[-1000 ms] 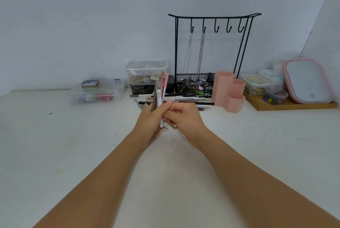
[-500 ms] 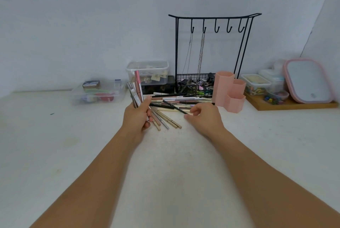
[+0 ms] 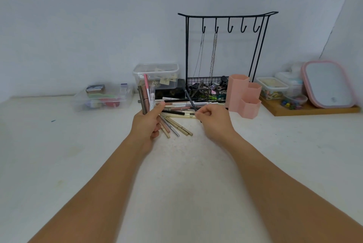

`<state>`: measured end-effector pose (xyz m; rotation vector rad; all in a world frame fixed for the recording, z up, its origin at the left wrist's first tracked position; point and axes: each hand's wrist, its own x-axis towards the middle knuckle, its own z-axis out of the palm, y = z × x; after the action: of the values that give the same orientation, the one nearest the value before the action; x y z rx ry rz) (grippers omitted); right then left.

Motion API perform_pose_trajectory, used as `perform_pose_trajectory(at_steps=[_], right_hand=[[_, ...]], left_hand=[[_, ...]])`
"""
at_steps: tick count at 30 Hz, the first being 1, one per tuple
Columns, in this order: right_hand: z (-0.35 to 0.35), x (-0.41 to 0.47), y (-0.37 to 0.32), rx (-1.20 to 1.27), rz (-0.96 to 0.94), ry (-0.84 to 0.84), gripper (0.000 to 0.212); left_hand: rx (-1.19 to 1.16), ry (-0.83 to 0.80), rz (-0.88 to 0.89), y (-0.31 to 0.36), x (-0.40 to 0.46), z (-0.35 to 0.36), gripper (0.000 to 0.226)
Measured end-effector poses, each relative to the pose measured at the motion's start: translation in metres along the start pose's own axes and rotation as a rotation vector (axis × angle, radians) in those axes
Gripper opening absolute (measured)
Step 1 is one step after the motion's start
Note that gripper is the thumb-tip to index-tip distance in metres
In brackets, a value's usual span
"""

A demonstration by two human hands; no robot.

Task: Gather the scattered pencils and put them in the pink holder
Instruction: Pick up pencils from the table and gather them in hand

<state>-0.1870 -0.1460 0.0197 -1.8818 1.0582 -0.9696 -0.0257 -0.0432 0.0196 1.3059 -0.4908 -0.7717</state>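
Observation:
My left hand (image 3: pixel 147 123) grips a bundle of several pencils (image 3: pixel 146 96), held upright above the white table. A dark pencil (image 3: pixel 190 100) is pinched in my right hand (image 3: pixel 213 120), its far end tilted up and to the left. Between and beyond both hands lies a pile of scattered pencils (image 3: pixel 177 114), some gold, some black, some white. The pink holder (image 3: pixel 243 95), three hexagonal cups of stepped height, stands upright just right of the pile and right of my right hand.
A black wire jewellery stand (image 3: pixel 225 56) with hanging chains rises behind the pile. Clear plastic boxes (image 3: pixel 157 75) sit at the back left and another (image 3: pixel 102 98) further left. A wooden tray (image 3: pixel 306 108) with small containers and a pink-rimmed mirror (image 3: pixel 327 83) is at the right.
My hands have come apart: the left moved left with its bundle, the right went to the pile and has lifted a dark pencil, now raised more steeply.

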Motion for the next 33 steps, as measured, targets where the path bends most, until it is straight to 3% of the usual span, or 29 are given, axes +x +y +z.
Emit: perform_pose_trajectory(at_steps=[8, 18, 24, 29, 33], right_hand=[[0.024, -0.023, -0.029, 0.499, 0.070, -0.270, 0.007], [0.031, -0.031, -0.030, 0.480, 0.026, -0.307, 0.010], [0.027, -0.027, -0.024, 0.265, -0.140, -0.248, 0.010], [0.023, -0.029, -0.029, 0.251, -0.176, -0.296, 0.009], [0.013, -0.013, -0.017, 0.096, -0.111, -0.053, 0.008]], left_hand=[[0.039, -0.122, 0.053, -0.006, -0.004, 0.011, 0.040], [0.072, -0.157, 0.079, -0.009, -0.008, 0.016, 0.062], [0.114, -0.287, 0.142, -0.012, -0.013, 0.018, 0.038], [0.128, -0.106, 0.160, -0.010, -0.007, 0.014, 0.031], [0.109, 0.044, 0.140, -0.001, -0.002, 0.005, 0.038]])
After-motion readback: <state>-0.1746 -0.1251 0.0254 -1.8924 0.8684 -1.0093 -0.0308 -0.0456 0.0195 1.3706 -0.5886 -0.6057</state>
